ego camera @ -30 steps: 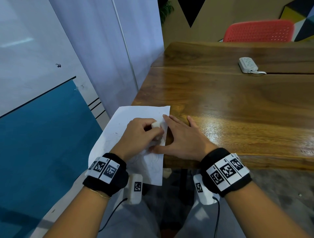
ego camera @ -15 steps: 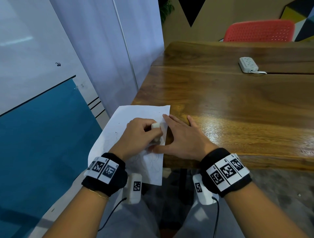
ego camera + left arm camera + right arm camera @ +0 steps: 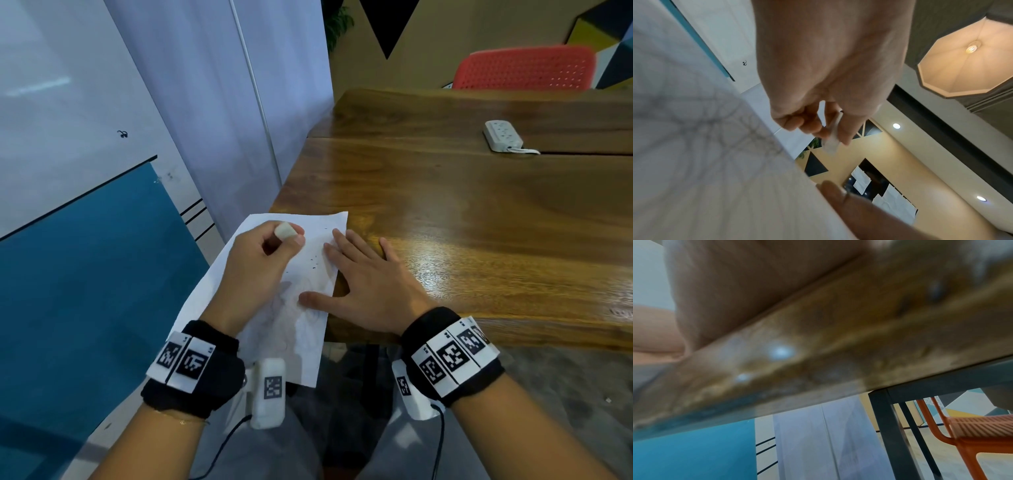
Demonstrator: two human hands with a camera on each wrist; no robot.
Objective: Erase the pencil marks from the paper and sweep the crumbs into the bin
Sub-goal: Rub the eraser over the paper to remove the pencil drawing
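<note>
— Why is your right hand spread flat like that?

— You're pinning the sheet of paper. It lies at the corner of the wooden table with much of it hanging past the edge, so your straight fingers hold down its right margin and your thumb presses its lower part. That hand holds nothing; it only presses, which should keep the sheet from sliding under rubbing.

— And your left hand?

— Its fingers are curled, pinching the white eraser between thumb and fingertips. The left wrist view shows the eraser poking out past the fingertips, apparently clear of the paper, though that view is blurred.

— So where are the marks, relative to the eraser?

— Faint pencil marks lie nearer you than the eraser, between your two hands. Dark crumbs are scattered just right of your left thumb. You'd judge erasing unfinished; no bin is in view.
</note>
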